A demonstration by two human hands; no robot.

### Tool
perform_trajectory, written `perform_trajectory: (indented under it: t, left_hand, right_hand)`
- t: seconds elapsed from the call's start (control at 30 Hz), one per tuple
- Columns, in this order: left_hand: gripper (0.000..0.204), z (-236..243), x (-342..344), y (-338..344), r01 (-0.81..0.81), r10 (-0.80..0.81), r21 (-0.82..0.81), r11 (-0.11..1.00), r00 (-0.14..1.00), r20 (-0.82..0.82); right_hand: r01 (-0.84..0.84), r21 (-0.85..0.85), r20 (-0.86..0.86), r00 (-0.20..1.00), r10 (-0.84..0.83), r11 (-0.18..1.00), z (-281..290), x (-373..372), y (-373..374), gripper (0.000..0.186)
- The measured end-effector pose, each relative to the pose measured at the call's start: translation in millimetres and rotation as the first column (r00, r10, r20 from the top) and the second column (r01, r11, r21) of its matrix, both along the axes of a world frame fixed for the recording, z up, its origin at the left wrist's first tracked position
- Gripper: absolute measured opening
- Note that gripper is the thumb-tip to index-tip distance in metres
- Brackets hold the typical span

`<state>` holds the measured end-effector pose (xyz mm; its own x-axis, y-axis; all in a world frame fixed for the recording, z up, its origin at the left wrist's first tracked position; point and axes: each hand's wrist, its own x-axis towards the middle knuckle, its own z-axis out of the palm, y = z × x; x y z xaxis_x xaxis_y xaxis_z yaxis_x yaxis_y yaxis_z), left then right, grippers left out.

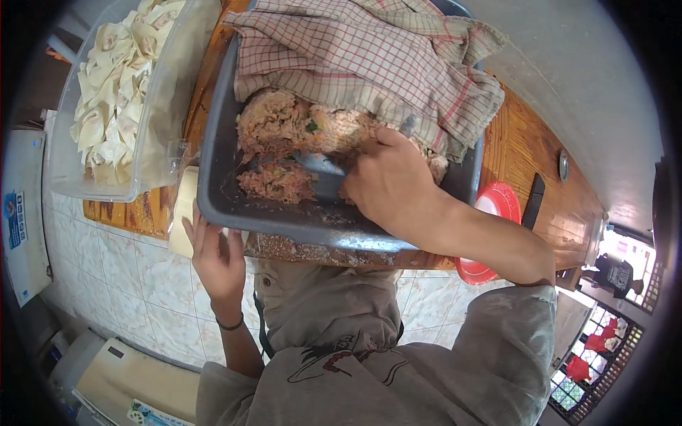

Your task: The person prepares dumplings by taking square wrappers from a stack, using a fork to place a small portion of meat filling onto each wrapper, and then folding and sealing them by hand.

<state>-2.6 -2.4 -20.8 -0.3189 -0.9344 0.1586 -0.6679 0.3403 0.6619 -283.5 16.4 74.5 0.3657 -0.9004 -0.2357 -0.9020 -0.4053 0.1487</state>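
A deep grey tub (213, 177) holds ground meat filling (273, 121) with bits of green in it. My right hand (391, 174) reaches into the tub at the meat, fist-like, fingers curled under and mostly hidden. A small grey piece shows beside its knuckles, too unclear to name. My left hand (217, 263) is at the tub's near left corner, fingers up and apart, beside a stack of pale yellow dough wrappers (185, 213) at the table edge. A checked cloth (355, 50) covers the far part of the tub and meat.
Left of the tub, a clear plastic bin (135, 184) holds many folded dumplings (114, 92). On the right of the wooden table (526, 135) are a red plastic basin (501, 202), a black-handled tool (533, 201) and a small round metal object (563, 165). A wall borders the far right.
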Motion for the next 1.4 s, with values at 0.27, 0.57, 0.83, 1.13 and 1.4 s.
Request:
perform_trajectory:
  t: [0.27, 0.57, 0.83, 1.13, 1.4]
  left_hand:
    - [0.035, -5, -1, 3, -0.025, 0.025, -0.023, 0.999, 1.000, -0.010]
    - [0.032, -8, -3, 2, -0.055, 0.055, -0.045, 0.997, 0.998, 0.000]
    - [0.033, -7, 0, -3, 0.008, -0.006, -0.054, 0.998, 0.999, 0.040]
    - [0.021, -8, 1, 1, -0.019, 0.017, -0.063, 0.998, 0.999, -0.034]
    - [0.009, -17, 13, 4, -0.101, 0.313, 0.370, 0.924, 0.756, -0.575]
  right_hand:
    - [0.098, 0.120, 0.305, 0.943, -0.130, 0.988, 28, -37, -26, 0.012]
    - [0.071, 0.066, 0.343, 0.935, -0.090, 0.995, 44, -22, -46, 0.015]
    - [-0.140, -0.251, 0.204, 0.960, 0.193, 0.958, -3, 3, -42, 0.007]
    - [-0.084, -0.085, 0.462, 0.880, 0.114, 0.993, -6, -14, -24, 0.007]
    - [0.192, 0.249, 0.826, 0.470, -0.311, 0.949, 35, -58, 9, 0.013]
